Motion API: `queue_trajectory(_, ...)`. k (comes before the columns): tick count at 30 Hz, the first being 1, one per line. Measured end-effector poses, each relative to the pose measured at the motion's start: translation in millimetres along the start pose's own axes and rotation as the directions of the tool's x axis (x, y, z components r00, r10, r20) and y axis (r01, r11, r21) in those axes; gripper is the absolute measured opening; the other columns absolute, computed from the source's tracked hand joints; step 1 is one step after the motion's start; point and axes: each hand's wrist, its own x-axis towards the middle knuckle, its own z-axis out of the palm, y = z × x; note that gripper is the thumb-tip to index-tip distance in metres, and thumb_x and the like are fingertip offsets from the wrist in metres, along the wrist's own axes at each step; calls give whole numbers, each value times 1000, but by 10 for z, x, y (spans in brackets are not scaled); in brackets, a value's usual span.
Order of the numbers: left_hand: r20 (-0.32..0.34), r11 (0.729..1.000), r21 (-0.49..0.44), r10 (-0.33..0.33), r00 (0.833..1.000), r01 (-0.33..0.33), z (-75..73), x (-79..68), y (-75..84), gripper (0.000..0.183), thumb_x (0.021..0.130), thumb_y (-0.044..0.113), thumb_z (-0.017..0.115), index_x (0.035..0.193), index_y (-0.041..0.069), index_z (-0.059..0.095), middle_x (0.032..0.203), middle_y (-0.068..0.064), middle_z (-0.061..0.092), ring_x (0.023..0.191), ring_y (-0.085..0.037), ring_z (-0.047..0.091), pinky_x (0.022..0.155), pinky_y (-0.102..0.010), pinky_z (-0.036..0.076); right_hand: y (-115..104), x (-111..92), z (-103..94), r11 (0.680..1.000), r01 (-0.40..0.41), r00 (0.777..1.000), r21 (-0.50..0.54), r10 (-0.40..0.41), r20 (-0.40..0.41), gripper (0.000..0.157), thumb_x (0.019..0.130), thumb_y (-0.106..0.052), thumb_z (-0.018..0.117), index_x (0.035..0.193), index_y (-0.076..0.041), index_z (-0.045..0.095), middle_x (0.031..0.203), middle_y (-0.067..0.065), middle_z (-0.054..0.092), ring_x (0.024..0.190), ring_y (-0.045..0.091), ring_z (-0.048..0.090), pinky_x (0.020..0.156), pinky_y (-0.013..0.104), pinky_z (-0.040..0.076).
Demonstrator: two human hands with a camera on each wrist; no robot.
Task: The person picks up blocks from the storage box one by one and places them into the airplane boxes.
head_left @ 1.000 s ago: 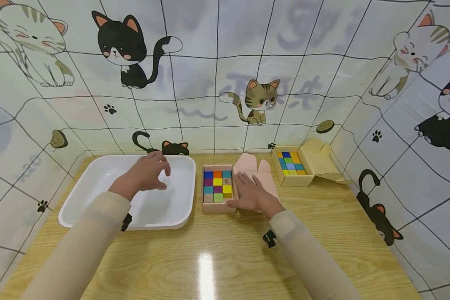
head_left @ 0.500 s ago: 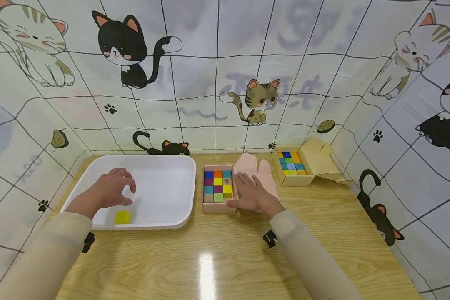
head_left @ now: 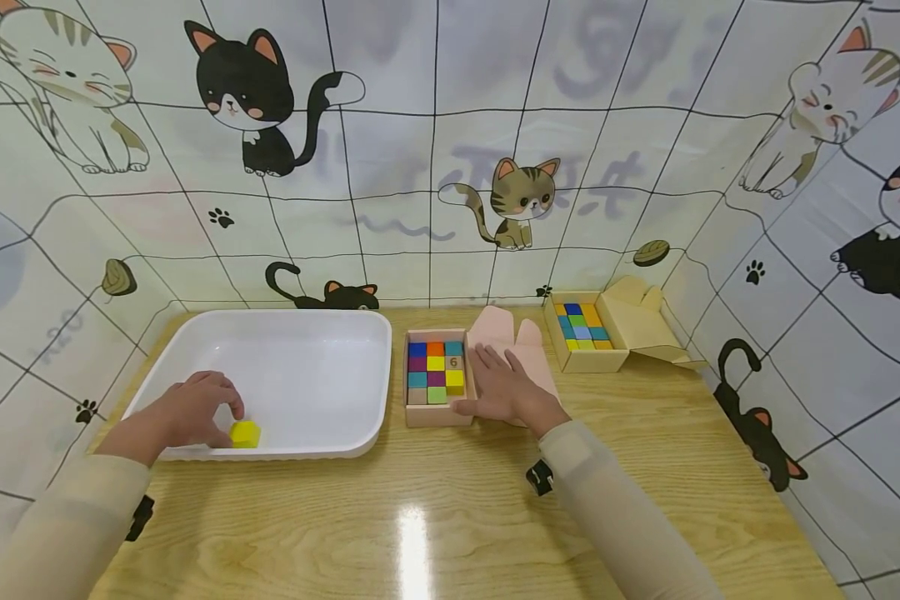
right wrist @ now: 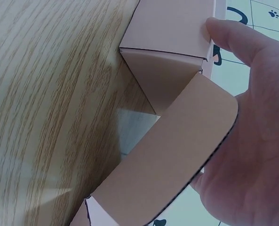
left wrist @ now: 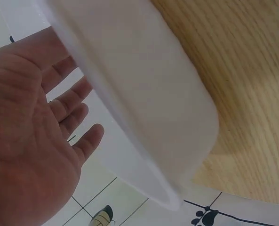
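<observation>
In the head view my left hand (head_left: 195,410) reaches down inside the white tray (head_left: 375,400). Its thumb and index finger come right up to the left side of a yellow cube block (head_left: 247,435) near the tray's front wall. The left wrist view shows the fingers spread and relaxed, their tips hidden behind the tray wall (left wrist: 144,80). My right hand (head_left: 504,392) lies with straight fingers on the folded-back lid (head_left: 536,367) of a pink cardboard box (head_left: 438,416), thumb at the box edge. Rows of coloured cubes (head_left: 436,377) fill that box, one marked 6.
A yellow cardboard box (head_left: 592,362) of coloured blocks stands at the back right, its lid (head_left: 641,325) folded open. The wooden table (head_left: 480,517) meets cat-patterned walls (head_left: 397,225) behind and at both sides.
My left hand has moved left and down across the tray to the yellow cube block, which its forearm hid at first. The right hand stays on the lid.
</observation>
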Motion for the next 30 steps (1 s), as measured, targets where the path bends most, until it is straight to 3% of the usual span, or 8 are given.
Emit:
queue_trajectory(9, 4, 1000, 2, -7, 1000, 7, 63, -5, -10, 27, 60, 25, 84, 76, 25, 62, 101, -6, 59, 103, -36, 45, 86, -63, 39, 20, 1, 12, 1000, 14, 1000, 13, -14, -12, 96, 81, -66, 47, 148, -9, 7, 155, 10, 7, 144, 24, 5, 117, 48, 3)
queue_trajectory(30, -34, 998, 37, 45, 998, -43, 137, 37, -37, 25, 60, 23, 83, 73, 25, 63, 102, -6, 58, 106, -35, 46, 86, -61, 40, 35, 20, 38, 1000, 13, 1000, 8, -13, -22, 99, 79, -68, 47, 148, -8, 8, 155, 9, 9, 144, 24, 6, 117, 48, 3)
